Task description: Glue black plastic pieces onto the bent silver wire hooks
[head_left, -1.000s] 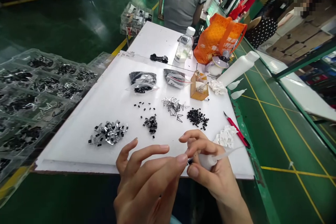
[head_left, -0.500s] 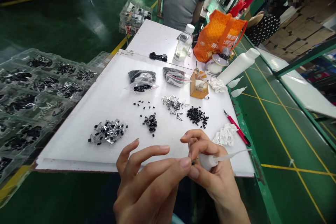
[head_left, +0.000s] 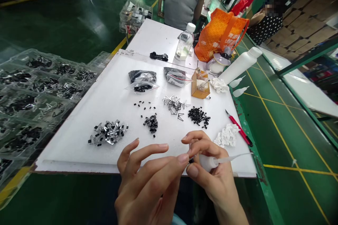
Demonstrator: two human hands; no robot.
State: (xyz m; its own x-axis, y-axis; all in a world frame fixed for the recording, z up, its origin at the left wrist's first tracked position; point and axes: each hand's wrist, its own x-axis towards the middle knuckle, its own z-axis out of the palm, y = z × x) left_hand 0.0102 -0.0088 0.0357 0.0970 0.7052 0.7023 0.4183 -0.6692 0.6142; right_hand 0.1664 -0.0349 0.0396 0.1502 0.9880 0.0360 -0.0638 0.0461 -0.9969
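My left hand (head_left: 148, 179) has its thumb and index finger pinched together at a small dark part (head_left: 190, 161), mostly hidden by fingertips. Its other fingers are spread. My right hand (head_left: 215, 179) meets it at the same part with thumb and fingertips. A white squeeze bottle with a long thin nozzle (head_left: 208, 162) is tucked in the right hand, the nozzle pointing right. Beyond the hands lie a pile of small black pieces (head_left: 198, 116), a smaller black pile (head_left: 151, 124), bent metal wire clips (head_left: 174, 104) and a heap of clips with black ends (head_left: 109, 132).
Crumpled tissue (head_left: 227, 135) and a red utility knife (head_left: 239, 128) lie at the white table's right. Farther back are plastic bags of parts (head_left: 142, 80), a small wooden box (head_left: 200, 88), a white bottle (head_left: 241, 66) and an orange bag (head_left: 218, 37). Divided trays (head_left: 44, 88) stand left. People sit beyond.
The meeting fingertips have shifted slightly left and up. My right thumb has moved a little left, and a bit more of the dark part shows.
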